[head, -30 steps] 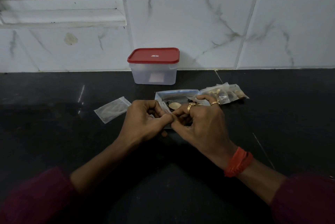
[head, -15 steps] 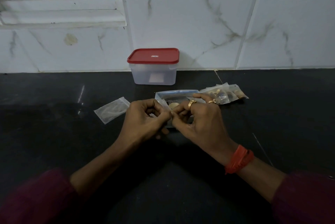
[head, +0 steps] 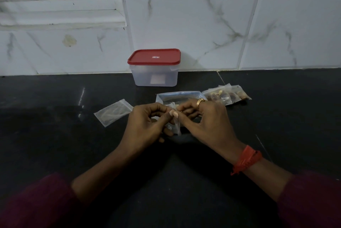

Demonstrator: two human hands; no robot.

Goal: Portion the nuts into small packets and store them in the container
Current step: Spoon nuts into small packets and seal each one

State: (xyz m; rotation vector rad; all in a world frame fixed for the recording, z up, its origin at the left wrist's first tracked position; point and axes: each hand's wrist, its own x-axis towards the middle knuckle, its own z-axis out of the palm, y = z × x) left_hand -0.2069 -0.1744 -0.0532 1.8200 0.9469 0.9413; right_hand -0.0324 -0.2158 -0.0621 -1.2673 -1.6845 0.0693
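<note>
Left hand (head: 145, 124): your grip pinches the top of a small clear plastic packet (head: 176, 128) above the black desk (head: 55, 135).
Right hand (head: 208, 124): your grip pinches the same packet beside it.
Container: translucent plastic box (head: 155, 79) with closed red lid (head: 154, 56), against the wall (head: 203, 15).
Filled packets: small clear nut-filled bags (head: 221, 96), right of the container.

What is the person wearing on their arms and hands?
Both arms have dark maroon sleeves: the left sleeve and the right sleeve. The right hand wears a gold ring on one finger, and a red-orange band wraps its wrist. The left hand wears nothing that shows.
</note>
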